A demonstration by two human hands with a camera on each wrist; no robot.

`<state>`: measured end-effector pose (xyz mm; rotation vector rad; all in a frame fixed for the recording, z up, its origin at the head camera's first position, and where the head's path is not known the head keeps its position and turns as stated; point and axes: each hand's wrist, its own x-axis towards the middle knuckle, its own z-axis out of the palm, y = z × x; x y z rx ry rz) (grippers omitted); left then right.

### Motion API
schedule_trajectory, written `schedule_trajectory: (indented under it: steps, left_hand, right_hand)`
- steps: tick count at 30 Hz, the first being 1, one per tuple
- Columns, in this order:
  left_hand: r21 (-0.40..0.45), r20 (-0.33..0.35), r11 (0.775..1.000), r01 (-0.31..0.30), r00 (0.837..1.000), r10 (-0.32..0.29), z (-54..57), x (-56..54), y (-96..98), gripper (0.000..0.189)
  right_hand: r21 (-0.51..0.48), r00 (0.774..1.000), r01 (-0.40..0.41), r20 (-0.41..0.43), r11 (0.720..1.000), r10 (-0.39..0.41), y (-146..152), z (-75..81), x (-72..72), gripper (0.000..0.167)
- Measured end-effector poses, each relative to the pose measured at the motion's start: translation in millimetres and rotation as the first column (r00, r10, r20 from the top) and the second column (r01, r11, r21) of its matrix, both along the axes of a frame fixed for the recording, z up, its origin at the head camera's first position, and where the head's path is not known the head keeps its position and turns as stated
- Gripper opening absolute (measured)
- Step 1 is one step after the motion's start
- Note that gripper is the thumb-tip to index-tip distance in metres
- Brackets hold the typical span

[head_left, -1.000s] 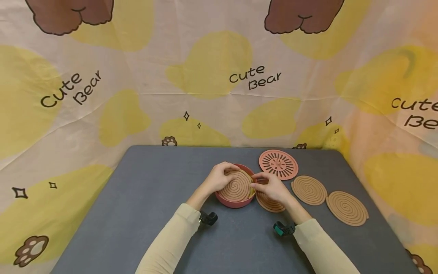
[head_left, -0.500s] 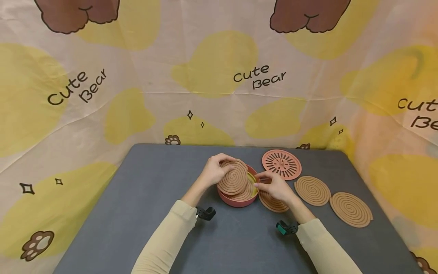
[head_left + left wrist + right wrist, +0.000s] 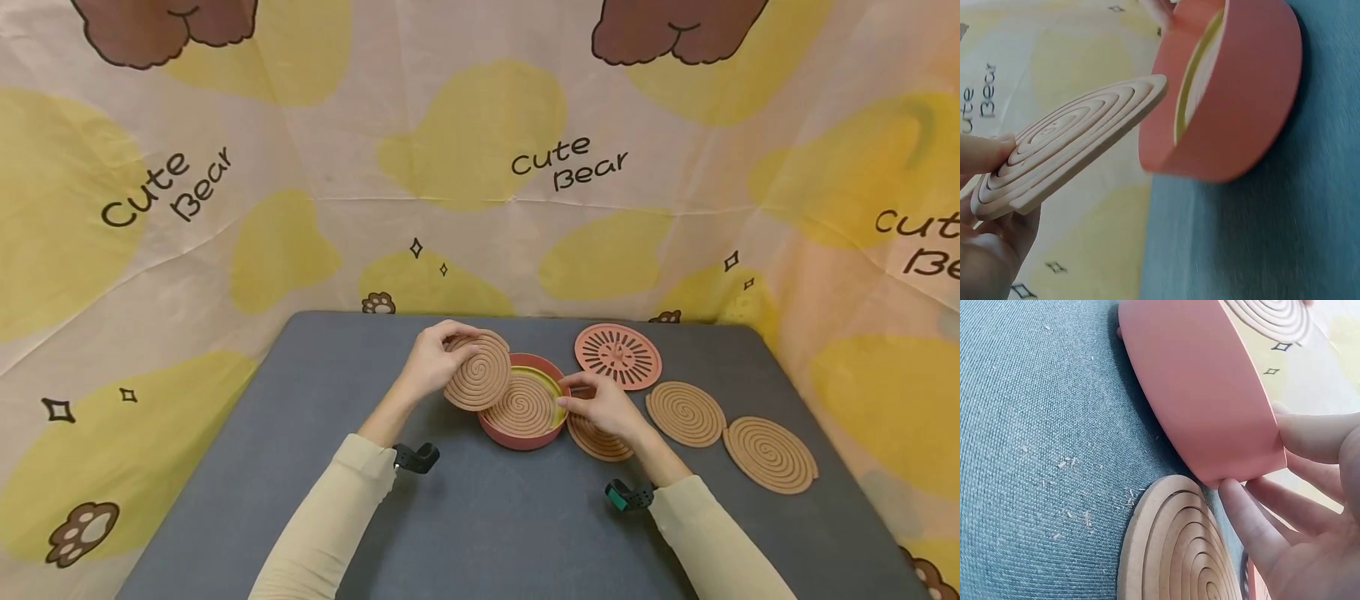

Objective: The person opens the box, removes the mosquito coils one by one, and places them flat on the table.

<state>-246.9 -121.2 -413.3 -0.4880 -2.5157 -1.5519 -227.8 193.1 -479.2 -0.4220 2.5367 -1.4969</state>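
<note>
My left hand [image 3: 433, 360] pinches a tan mosquito coil [image 3: 480, 372] by its edge, thumb on top, holding it tilted in the air just left of a round pink-red box [image 3: 519, 442]. In the left wrist view the coil [image 3: 1079, 134] is apart from the box wall [image 3: 1247, 94]. Another mosquito coil [image 3: 521, 407] lies inside the box, within a yellow inner ring [image 3: 557, 412]. At the box's right side, my right hand [image 3: 609, 408] grips the rim, thumb at the top edge and fingertips low on the outer wall.
Beneath the right hand a mosquito coil [image 3: 600, 442] lies partly hidden on the grey table [image 3: 480, 525]. Two more coils, one nearer [image 3: 686, 414] and one farther right [image 3: 771, 454], lie flat. A slotted pink lid [image 3: 618, 357] rests behind them. Patterned cloth [image 3: 465, 150] walls the table.
My left hand has lifted the upper mosquito coil out of the box and carried it left, uncovering the coil below. The right hand stays at the box rim.
</note>
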Motion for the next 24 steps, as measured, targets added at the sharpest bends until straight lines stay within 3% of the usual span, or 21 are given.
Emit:
schedule_trajectory:
  steps: [10, 24]
  left_hand:
    - [0.018, 0.022, 0.994, -0.104, 0.994, 0.104, -10.5, -2.7, -33.3, 0.025]
    - [-0.035, 0.057, 0.972, -0.231, 0.971, 0.233, -39.8, -5.1, -86.1, 0.025]
  right_hand:
    - [0.015, 1.0, 0.003, -0.008, 1.0, -0.002, 1, -0.9, -1.5, 0.039]
    - [0.021, 1.0, 0.013, -0.015, 1.0, -0.013, 0, -1.6, -0.7, 0.038]
